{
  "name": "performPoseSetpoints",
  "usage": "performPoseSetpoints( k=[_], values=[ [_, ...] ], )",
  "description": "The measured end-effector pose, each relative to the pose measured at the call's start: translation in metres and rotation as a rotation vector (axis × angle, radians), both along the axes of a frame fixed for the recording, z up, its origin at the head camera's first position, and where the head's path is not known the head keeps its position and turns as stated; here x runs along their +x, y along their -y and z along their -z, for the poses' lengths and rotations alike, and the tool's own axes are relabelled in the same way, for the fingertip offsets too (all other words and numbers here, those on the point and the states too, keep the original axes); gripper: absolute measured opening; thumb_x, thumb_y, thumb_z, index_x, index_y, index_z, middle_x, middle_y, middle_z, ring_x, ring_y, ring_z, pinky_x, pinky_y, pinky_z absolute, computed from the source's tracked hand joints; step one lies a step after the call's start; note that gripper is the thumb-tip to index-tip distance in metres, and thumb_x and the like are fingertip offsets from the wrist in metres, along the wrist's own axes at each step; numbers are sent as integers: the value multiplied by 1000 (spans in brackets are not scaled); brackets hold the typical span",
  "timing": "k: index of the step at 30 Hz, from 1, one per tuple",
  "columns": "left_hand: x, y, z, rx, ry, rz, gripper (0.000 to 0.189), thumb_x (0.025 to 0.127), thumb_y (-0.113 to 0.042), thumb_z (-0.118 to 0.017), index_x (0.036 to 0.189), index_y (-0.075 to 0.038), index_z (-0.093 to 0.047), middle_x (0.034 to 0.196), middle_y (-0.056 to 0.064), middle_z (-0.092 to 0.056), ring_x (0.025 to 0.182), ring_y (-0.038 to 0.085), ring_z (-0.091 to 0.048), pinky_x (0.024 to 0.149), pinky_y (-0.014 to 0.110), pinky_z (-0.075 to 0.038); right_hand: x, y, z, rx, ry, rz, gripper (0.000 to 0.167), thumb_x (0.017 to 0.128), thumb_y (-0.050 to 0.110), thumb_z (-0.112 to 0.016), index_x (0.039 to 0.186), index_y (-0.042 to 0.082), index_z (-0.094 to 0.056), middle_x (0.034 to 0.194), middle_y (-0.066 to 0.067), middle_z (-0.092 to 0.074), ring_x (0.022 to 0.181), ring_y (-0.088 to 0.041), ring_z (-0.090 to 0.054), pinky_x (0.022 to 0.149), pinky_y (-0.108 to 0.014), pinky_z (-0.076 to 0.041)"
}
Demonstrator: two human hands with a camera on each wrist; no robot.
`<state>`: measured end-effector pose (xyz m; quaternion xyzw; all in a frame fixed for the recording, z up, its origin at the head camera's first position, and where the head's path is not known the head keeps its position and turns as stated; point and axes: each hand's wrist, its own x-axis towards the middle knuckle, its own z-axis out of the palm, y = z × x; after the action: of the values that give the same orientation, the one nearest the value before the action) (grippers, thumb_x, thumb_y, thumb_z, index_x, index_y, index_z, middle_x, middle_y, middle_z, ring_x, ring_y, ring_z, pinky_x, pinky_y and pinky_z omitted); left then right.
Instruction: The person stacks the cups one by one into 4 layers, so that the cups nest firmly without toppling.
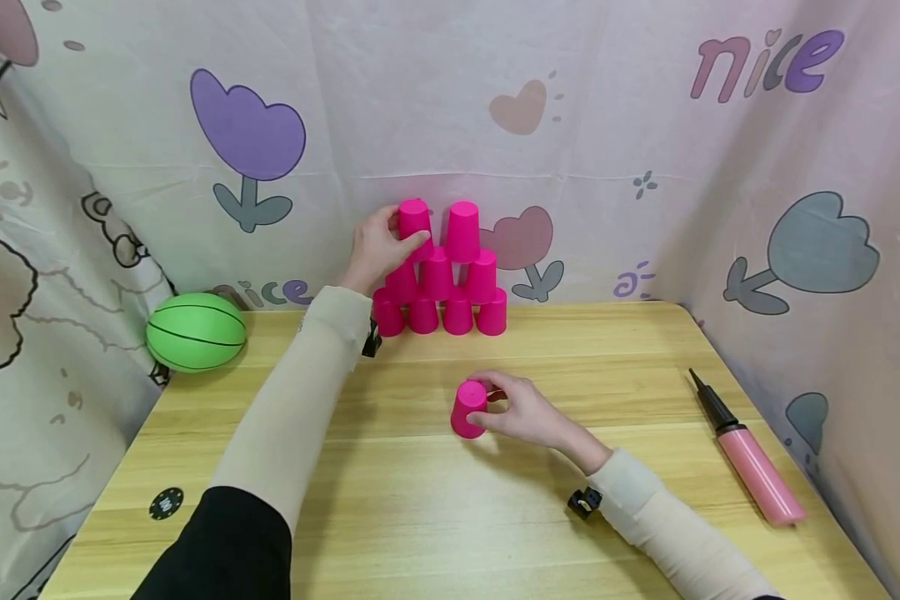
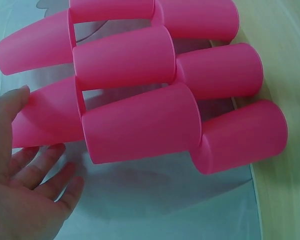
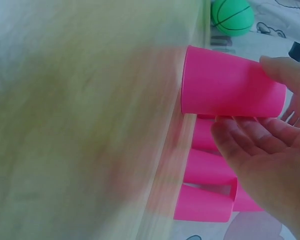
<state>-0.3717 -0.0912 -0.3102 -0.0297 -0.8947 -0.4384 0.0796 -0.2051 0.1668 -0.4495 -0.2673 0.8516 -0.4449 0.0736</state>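
Observation:
Pink plastic cups stand upside down in a stepped stack at the table's back edge, several in the bottom row [image 1: 457,317], three in the middle row [image 1: 437,275] and two on top. My left hand [image 1: 375,252] holds the top-left cup [image 1: 414,218] between thumb and fingers; in the left wrist view its rim meets the cups [image 2: 140,125] beneath. Beside it stands the other top cup [image 1: 462,232], untouched. Nearer the front, my right hand [image 1: 525,410] grips a single inverted cup [image 1: 468,408], thumb on one side and fingers on the other. It appears to rest on the table.
At the back left of the wooden table [image 1: 420,517] sits a green ball [image 1: 197,332]. A black round chip [image 1: 167,503] lies at the front left. Along the right side lies a pink hand pump [image 1: 757,475]. A printed curtain [image 1: 420,108] hangs right behind the stack.

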Motion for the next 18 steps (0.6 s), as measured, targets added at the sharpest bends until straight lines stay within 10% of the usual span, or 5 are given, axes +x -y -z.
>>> performPoseSetpoints(
  k=[18],
  values=[
    [5, 30, 9, 67, -54, 74, 72, 97, -41, -73, 158, -15, -45, 154, 15, -54, 141, 34, -53, 114, 49, -52, -16, 7, -31, -37, -98, 45, 48, 91, 21, -82, 135, 11, -63, 122, -3, -73, 110, -22, -70, 101, -50, -59]
  ],
)
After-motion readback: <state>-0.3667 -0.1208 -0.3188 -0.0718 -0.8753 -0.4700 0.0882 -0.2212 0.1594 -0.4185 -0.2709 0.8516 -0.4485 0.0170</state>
